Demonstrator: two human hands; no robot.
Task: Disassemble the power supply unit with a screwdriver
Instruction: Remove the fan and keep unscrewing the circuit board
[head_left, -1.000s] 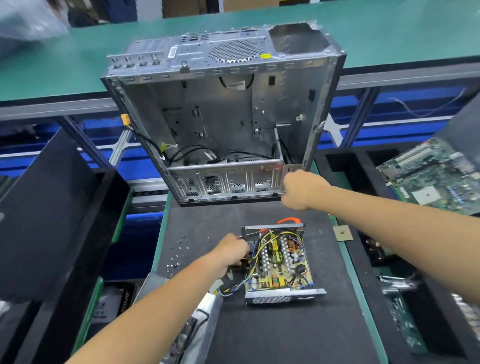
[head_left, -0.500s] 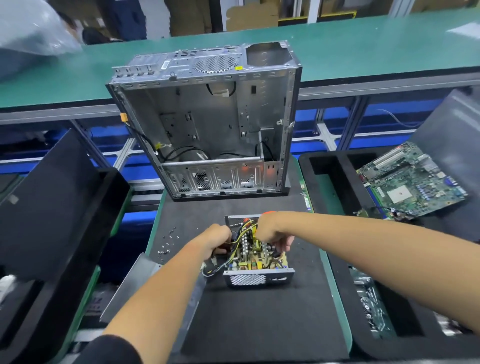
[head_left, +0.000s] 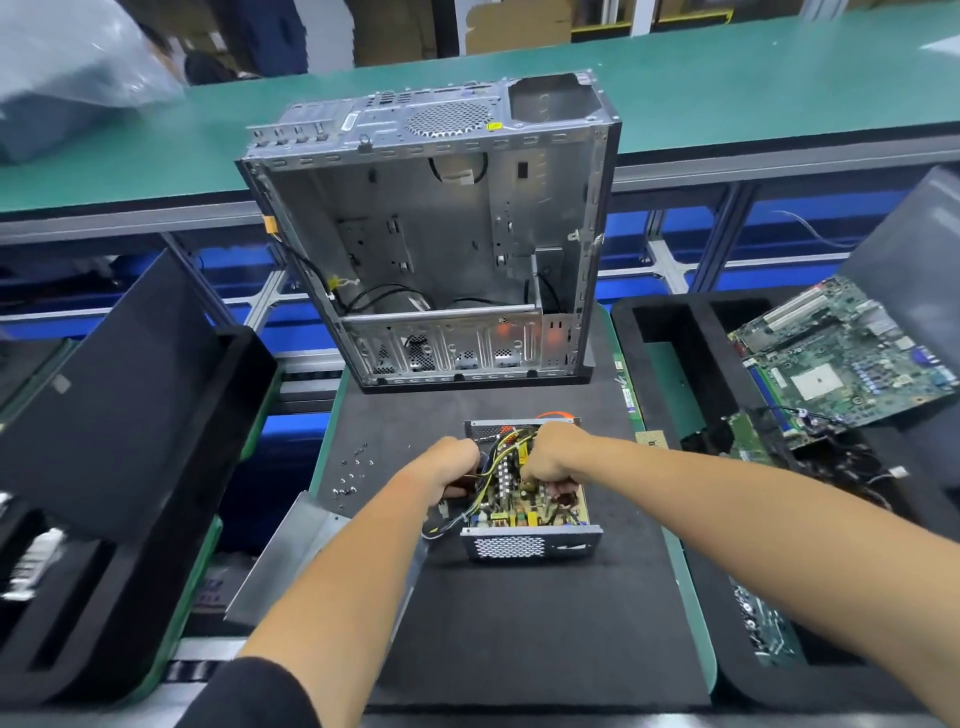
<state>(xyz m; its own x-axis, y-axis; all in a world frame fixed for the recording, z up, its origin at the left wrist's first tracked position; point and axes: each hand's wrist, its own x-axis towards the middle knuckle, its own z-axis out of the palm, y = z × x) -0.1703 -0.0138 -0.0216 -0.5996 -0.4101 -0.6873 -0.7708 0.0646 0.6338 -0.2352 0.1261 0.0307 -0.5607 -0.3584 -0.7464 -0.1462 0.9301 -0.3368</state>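
Power supply unit mid-mat, left hand and right hand clamped inside (mat edges well apart)

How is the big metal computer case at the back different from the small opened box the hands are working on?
The computer case is much larger than the power supply unit. The case is nearly gutted, holding only a few black cables, while the unit is packed with a circuit board and coloured wires. Nobody touches the case, but the left hand and right hand both reach into the unit. Both are open grey metal shells with perforated vents, on the same black mat.
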